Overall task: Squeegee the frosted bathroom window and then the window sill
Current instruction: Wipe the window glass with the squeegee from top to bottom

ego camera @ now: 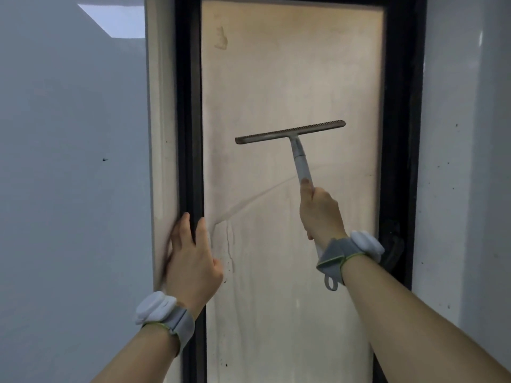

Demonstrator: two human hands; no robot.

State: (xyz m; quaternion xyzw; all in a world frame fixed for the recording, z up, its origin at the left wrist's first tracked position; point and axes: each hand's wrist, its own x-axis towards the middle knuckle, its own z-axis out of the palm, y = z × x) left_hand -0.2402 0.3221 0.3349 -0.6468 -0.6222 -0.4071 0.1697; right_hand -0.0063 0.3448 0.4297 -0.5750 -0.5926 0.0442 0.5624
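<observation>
A tall frosted window pane [276, 87] fills the middle of the head view, set in a black frame [189, 111]. My right hand [320, 214] grips the pale handle of a squeegee [290, 133], whose blade lies nearly level against the glass at mid-height, tilted up to the right. A slanted water streak crosses the pane below the blade. My left hand [192, 258] rests on the left side of the black frame, fingers straight and pointing up. The window sill is out of view.
Pale grey walls [72, 189] flank the window on both sides. A dark latch [392, 244] sits on the right frame just behind my right wrist. Both wrists wear grey bands with white pods.
</observation>
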